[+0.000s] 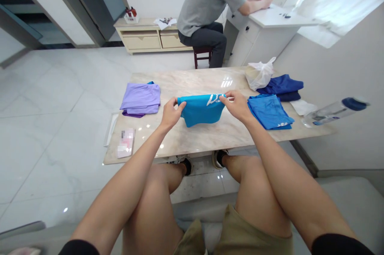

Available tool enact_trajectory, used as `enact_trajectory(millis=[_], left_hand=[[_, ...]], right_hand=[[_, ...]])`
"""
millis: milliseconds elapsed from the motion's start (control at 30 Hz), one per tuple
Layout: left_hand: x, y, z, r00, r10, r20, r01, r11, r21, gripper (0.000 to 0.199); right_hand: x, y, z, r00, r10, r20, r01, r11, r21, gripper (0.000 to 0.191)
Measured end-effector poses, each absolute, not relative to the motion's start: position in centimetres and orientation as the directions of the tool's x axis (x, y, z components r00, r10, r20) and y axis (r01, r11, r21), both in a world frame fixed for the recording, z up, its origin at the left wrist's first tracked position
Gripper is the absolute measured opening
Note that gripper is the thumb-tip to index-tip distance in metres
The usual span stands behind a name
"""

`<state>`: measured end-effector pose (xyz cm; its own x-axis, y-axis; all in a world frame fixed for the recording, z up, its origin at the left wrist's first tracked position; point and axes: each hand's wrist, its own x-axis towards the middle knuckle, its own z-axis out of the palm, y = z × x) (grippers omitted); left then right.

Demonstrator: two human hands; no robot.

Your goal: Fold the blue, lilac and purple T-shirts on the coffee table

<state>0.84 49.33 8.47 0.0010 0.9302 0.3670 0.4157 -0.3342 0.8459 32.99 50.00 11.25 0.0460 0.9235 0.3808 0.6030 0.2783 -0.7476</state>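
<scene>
Our left hand point(171, 113) and our right hand point(237, 106) each pinch one end of a folded turquoise shirt point(200, 109) between the thumb and fingers. The shirt stays between both hands, over a marble table point(192, 83). Beyond the left hand lies a folded lilac shirt point(140, 98), and just beyond the right hand lies a folded blue shirt point(268, 112).

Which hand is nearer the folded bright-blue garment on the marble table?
The right hand, just left of the bright-blue garment; the left hand is farther, past the turquoise garment.
</scene>
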Motion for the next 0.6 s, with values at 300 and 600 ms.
enact_trajectory(millis=[300, 600], left_hand=[[1.8, 48.5, 7.6, -0.050, 0.999, -0.006, 0.663, 0.038, 0.748, 0.028], [2.0, 47.6, 6.8, -0.016, 0.991, -0.130, 0.845, 0.083, 0.528, 0.027]], right_hand=[[32.5, 48.7, 8.6, 0.183, 0.975, -0.125, 0.624, -0.213, -0.751, 0.032], [32.6, 48.4, 4.4, 0.160, 0.845, -0.511, 0.597, -0.495, -0.631, 0.043]])
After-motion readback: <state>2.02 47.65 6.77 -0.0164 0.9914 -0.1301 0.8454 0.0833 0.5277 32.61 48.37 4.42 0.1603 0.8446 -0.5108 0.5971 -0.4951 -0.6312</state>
